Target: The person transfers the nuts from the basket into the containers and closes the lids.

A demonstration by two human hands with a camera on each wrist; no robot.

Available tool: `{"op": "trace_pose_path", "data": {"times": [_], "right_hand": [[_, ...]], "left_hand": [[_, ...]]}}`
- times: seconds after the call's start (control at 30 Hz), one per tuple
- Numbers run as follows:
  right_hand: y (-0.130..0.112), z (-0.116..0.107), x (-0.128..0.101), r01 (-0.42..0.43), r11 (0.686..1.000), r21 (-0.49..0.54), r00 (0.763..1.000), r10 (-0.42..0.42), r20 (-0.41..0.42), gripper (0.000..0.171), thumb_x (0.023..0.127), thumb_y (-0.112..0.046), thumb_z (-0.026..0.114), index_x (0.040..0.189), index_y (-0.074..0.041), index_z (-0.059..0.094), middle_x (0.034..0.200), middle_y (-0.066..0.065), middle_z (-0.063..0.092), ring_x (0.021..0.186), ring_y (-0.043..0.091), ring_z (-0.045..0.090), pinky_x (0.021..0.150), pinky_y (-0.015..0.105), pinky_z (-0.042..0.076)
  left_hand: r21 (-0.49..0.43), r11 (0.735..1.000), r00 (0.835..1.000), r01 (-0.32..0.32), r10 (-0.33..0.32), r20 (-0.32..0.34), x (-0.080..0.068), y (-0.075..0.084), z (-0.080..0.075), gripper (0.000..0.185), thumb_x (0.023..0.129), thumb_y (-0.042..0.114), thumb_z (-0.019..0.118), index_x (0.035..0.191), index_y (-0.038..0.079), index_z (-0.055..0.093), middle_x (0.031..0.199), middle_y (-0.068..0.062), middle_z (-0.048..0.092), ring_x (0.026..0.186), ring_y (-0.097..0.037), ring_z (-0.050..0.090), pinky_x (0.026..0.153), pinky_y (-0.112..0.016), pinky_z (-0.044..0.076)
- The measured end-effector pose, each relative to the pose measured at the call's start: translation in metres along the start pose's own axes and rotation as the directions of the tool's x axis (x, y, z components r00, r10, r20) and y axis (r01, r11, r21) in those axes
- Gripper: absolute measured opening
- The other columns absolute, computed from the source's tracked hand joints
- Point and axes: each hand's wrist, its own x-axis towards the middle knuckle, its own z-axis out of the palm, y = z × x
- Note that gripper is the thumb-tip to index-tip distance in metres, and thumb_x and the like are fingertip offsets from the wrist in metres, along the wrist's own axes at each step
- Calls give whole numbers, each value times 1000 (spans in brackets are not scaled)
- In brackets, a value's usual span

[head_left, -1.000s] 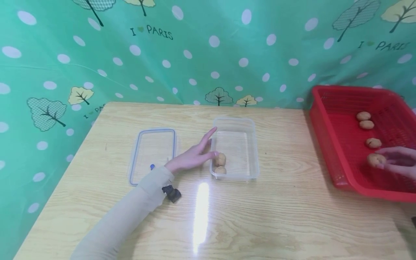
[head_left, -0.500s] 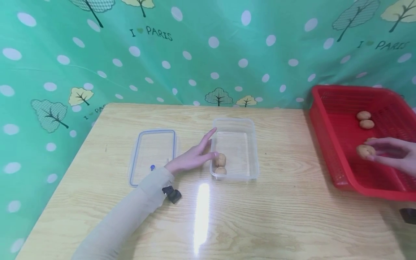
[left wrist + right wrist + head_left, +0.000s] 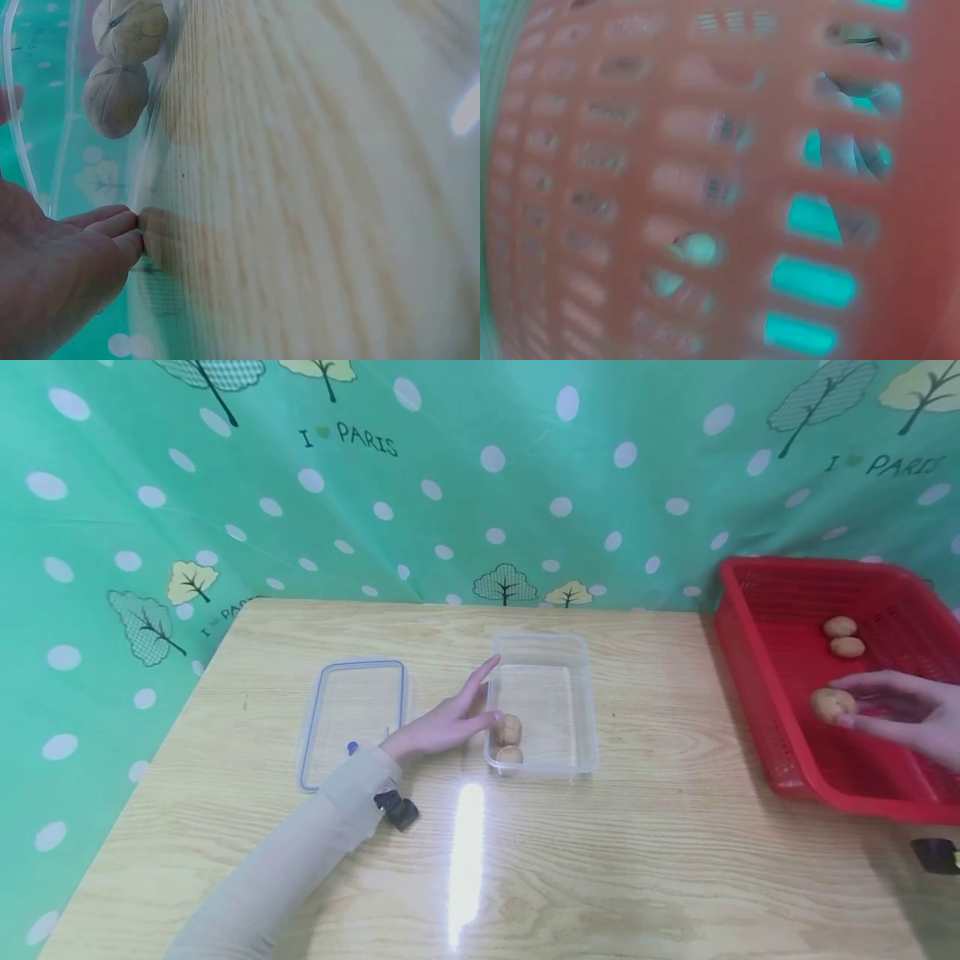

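In the head view my left hand (image 3: 446,718) rests at the left side of a clear plastic container (image 3: 585,710), thumb at its rim and fingers extended. Inside, two walnuts (image 3: 509,729) sit in the near left corner. The left wrist view shows this hand's fingertips (image 3: 124,225) low beside the container wall, and both walnuts (image 3: 116,97) through the plastic. My right hand (image 3: 911,710) pinches a walnut (image 3: 832,704) between thumb and fingers, above the red basket (image 3: 765,693). Two more walnuts (image 3: 846,647) lie farther back in the basket.
A clear lid with a blue seal (image 3: 352,693) lies left of the container, partly behind my left wrist. The basket's slotted wall (image 3: 780,187) fills the right wrist view, where my hand does not show. A green patterned cloth (image 3: 450,468) hangs behind the table.
My right hand has lifted the walnut and moved left with it over the basket. The walnut that lay beside it is now hidden behind this hand. My left hand stays put.
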Motion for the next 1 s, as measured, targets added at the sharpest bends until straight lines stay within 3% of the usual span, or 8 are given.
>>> {"op": "trace_pose_path", "data": {"times": [0.27, 0.57, 0.77, 1.0], "right_hand": [[-19, 11, 1, 90, 996, -15, 996, -90, 21, 41, 83, 1, 73, 121, -9, 61, 102, -28, 59, 81, -11, 58, 63, 6, 47], [-32, 16, 0, 124, 991, 58, 992, -124, -13, 45, 80, 11, 72, 117, -14, 65, 101, -26, 63, 83, -9, 59, 67, 4, 45], [-48, 20, 1, 86, 996, -30, 996, -86, 19, 45, 82, -3, 76, 124, -12, 61, 102, -27, 59, 82, -10, 57, 63, 6, 47], [-68, 30, 9, 68, 997, -23, 991, -65, 115, 44, 87, -13, 73, 129, -11, 59, 108, -16, 63, 88, -2, 60, 66, 13, 52]], "left_hand": [[1, 1000, 1000, 16, -16, -3, 0, 0, 0, 80, 101, 21, 51, 156, 17, -7, 160, -13, -1, 142, -35, 17, 114, -48, 20], [0, 1000, 1000, 30, -30, -5, 0, 0, 1, 80, 101, 22, 51, 156, 19, -6, 160, -12, -1, 142, -34, 17, 114, -45, 19], [-1, 1000, 1000, 26, -26, -1, 0, 1, 1, 80, 101, 22, 50, 156, 19, -7, 160, -11, -3, 142, -35, 16, 114, -46, 19], [-7, 999, 999, 34, -34, -7, 0, 2, 1, 79, 101, 22, 51, 156, 19, -6, 160, -11, -2, 143, -34, 16, 114, -45, 19]]}}
